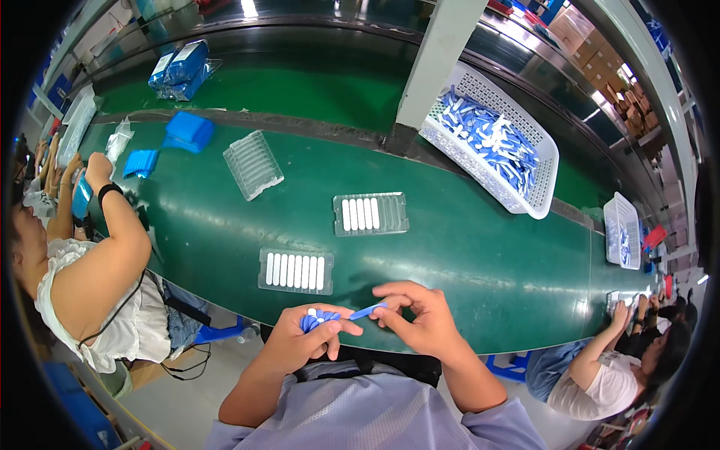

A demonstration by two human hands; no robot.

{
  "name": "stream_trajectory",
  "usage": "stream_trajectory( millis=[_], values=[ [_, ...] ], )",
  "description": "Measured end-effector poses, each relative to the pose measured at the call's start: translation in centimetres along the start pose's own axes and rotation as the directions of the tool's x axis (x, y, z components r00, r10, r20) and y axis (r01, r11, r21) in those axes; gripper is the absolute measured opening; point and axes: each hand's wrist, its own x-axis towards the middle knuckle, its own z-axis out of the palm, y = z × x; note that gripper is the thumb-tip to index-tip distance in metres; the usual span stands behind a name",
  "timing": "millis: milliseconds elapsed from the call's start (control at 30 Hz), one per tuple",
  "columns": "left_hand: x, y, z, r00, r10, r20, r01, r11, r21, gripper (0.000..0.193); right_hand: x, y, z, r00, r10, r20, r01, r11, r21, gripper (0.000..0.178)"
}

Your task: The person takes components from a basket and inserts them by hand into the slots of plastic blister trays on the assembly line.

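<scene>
My left hand (304,341) is closed around a small bunch of blue-and-white plastic sticks (318,319); their exact kind is too small to tell. Between the thumb and fingers of my right hand (424,319) is one slim blue stick (367,310), its other end at the left hand's fingertips. Just beyond my left hand lies a transparent slotted tray (262,283) with several white sticks (298,271) side by side. Farther off, a second such tray (394,229) has white sticks (361,214) in its left slots and bare slots at its right.
A third transparent tray (253,165) lies tilted, its slots bare. At the far right stands a white basket (546,161) heaped with blue-and-white sticks, beside a grey post (431,71). Blue packs (189,132) lie far left. Co-workers sit at left (112,277) and right (600,375).
</scene>
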Motion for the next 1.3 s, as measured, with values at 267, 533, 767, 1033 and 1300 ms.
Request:
stream_trajectory(
  millis=[267, 533, 767, 1033, 1300],
  values=[
    [1.6, 0.1, 0.6, 0.963, 0.267, -0.033, -0.135, 0.587, 0.799, 0.047, 0.7, 0.4, -1.5, 0.996, -0.006, -0.088, 0.006, 1.0, 0.006, 0.017],
    [0.4, 2.8, -2.7, 0.965, 0.258, -0.042, -0.078, 0.438, 0.896, 0.048, 1.4, 0.0, -2.6, 0.986, -0.072, -0.152, 0.071, 0.997, -0.012, 0.014],
    [0.7, 5.0, -4.1, 0.915, 0.324, -0.24, -0.059, 0.696, 0.716, 0.032, 7.3, -0.9, -4.9, 0.802, -0.594, -0.06, 0.299, 0.486, -0.821, 0.005],
    [1.8, 0.0, -0.7, 0.998, -0.043, -0.04, 0.014, 0.834, -0.552, 0.046, 9.2, 1.8, -2.9, 0.891, -0.452, 0.049, 0.273, 0.447, -0.852, 0.015],
    [1.2, -0.8, -1.4, 0.99, -0.121, 0.077, 0.143, 0.879, -0.455, 0.047, 8.5, 0.9, -3.8, 0.951, -0.306, 0.044, 0.222, 0.578, -0.785, 0.025]
  ],
)
